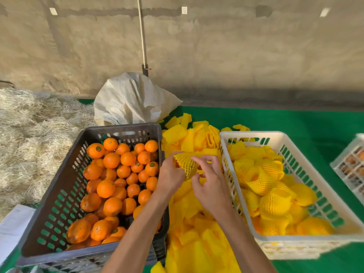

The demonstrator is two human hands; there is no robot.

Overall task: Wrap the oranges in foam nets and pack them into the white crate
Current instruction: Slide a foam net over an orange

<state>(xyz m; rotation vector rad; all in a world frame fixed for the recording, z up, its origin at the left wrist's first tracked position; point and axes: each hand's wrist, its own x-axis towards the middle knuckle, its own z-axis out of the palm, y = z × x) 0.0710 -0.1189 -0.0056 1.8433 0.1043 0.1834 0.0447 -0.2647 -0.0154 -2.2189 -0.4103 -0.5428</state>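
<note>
surface: green surface (pixel 295 123) – bare strip along the far edge and behind the white crate, little open room elsewhere
gap between crates: filled by the loose pile of yellow foam nets (pixel 197 229), running from near me up to the far side – my hands work above it
dark crate: dark crate (pixel 59 194) on my left, tilted, its right rim just beside my left forearm
white crate: white crate (pixel 295 238) on my right, near wall just beside my right wrist
second white crate: second white crate (pixel 352 168) at the far right edge, cut off, well apart from my hands
left hand: my left hand (pixel 170 174) grips the orange in a foam net (pixel 187 164), fingers curled round its left side
right hand: my right hand (pixel 208 186) pinches the net's lower right edge, thumb and fingers bent
held orange: between both hands, above the net pile, between the two crates – only a sliver of orange skin shows at the left, rest under yellow mesh
net look: yellow diamond mesh, stretched, top corner pointed
bare oranges: bare oranges (pixel 118 184) heaped in the dark crate, some with small green stickers
wrapped oranges: wrapped oranges (pixel 271 194) piled in the white crate, orange showing through the mesh
behind: white sack (pixel 130 99) behind the dark crate, straw (pixel 29 134) to the far left, wall (pixel 236 46) at the back
</note>
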